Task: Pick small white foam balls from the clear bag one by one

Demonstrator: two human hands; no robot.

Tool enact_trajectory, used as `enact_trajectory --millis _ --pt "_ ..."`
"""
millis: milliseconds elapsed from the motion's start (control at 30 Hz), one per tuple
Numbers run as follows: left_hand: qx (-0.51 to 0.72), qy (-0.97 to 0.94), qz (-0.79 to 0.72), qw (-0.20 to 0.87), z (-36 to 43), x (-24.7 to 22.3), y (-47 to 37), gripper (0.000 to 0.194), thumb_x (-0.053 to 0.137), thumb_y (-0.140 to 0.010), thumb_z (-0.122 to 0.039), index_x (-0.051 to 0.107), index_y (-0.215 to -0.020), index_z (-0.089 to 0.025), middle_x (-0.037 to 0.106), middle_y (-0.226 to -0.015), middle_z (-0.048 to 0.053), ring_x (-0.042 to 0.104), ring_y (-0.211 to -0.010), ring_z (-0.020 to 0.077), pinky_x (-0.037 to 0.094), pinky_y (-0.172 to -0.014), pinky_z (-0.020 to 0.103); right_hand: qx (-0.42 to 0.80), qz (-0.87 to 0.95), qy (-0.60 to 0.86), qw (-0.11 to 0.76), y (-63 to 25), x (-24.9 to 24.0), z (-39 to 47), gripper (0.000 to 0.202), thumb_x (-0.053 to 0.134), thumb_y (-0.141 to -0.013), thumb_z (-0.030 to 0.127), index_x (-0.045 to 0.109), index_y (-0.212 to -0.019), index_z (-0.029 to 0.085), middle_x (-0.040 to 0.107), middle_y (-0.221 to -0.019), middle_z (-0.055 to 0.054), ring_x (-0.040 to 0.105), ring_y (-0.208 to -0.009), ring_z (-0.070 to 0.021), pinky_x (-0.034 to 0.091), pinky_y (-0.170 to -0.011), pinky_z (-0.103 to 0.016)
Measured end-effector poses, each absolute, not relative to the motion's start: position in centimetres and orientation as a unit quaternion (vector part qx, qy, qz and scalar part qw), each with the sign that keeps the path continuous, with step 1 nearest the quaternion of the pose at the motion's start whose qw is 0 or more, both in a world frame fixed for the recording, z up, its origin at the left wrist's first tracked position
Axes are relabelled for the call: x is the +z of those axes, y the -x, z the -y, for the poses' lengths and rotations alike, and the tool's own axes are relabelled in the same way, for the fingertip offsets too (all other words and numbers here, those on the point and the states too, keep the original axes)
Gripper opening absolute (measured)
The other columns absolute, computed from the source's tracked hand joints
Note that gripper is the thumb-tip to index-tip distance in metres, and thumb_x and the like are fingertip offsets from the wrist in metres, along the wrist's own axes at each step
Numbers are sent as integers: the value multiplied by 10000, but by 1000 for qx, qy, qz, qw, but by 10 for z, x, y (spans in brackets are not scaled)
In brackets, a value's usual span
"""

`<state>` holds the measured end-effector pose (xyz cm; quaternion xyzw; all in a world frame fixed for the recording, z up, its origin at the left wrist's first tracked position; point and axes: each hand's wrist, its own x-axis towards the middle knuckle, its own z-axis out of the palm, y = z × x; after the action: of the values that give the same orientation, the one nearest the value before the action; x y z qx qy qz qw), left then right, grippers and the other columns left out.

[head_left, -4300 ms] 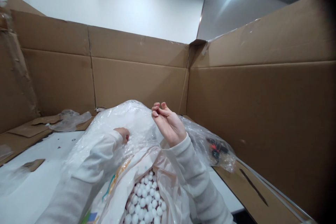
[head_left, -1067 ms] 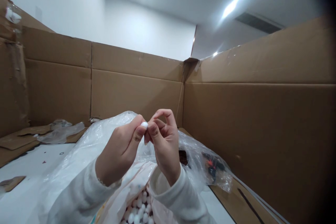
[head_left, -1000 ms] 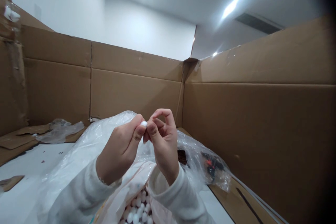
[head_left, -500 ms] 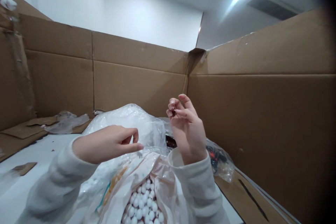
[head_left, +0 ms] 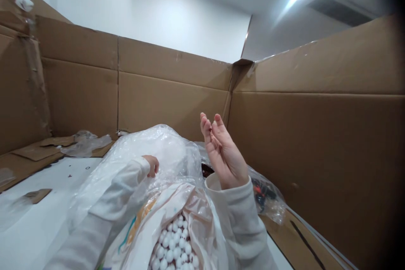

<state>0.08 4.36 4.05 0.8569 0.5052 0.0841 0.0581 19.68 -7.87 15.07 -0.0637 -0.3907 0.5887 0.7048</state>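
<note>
Left hand [head_left: 152,166] at clear plastic bag [head_left: 158,143], grip hidden | right hand [head_left: 224,154] raised half-curled, contents unclear | white balls [head_left: 172,242] could be spilled if printed bag [head_left: 147,232] is snagged by sleeve [head_left: 242,219]

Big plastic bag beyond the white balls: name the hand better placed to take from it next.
Probably the left hand: it is down at the big plastic bag, whereas the right hand is raised, fingers pointing up.

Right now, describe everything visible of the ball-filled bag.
Whitish and crumpled, the bag looks like thin plastic, with orange and teal markings on its left side. Its open mouth shows many white balls. It sits at bottom centre, cut off by the frame; clear plastic lies behind. I can't tell whether the right sleeve touches it.
</note>
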Motion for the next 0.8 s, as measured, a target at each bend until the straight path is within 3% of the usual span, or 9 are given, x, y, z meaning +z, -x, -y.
enact_trajectory --millis 133,233,333,500,667,800 --pt "95 -856 -506 45 -43 48 -6 177 532 -615 -144 484 -452 -192 326 -277 -139 418 -341 51 289 -415 142 588 367 61 718 -194 147 75 179 576 -752 108 531 -888 214 607 -838 0 603 -896 -82 542 -751 -162" --pt "108 -852 -511 34 -33 74 -9 152 550 -657 -219 504 -516 -186 485 -363 -80 477 -399 101 296 -417 183 611 356 56 705 -193 143 70 172 593 -741 101 554 -868 210 599 -785 10 616 -848 -80 557 -709 -150" --pt "208 -849 -485 3 -6 107 -17 163 489 -757 -341 550 -733 -192 628 -617 -11 530 -531 137 323 -482 214 660 348 44 665 -192 141 63 115 566 -756 70 552 -776 182 596 -778 0 615 -830 -68 554 -686 -128" --pt "394 -807 -439 -23 39 139 -34 276 370 -845 -429 521 -823 -200 590 -660 -19 510 -554 125 327 -519 219 731 273 34 625 -188 135 45 155 474 -803 41 539 -708 144 584 -788 -17 609 -786 -55 547 -655 -120" --pt "448 -793 -412 -22 54 141 -41 236 395 -847 -392 509 -803 -190 525 -596 -38 461 -506 105 311 -504 220 737 219 54 637 -180 128 35 229 379 -834 11 534 -737 150 557 -742 6 592 -656 -20 519 -586 -73" --pt "491 -787 -372 14 60 139 -47 138 395 -853 -306 465 -868 -188 477 -587 -53 423 -492 92 324 -498 215 714 215 75 662 -173 126 36 182 411 -827 17 507 -786 166 594 -809 -11 608 -795 -26 515 -649 -68"
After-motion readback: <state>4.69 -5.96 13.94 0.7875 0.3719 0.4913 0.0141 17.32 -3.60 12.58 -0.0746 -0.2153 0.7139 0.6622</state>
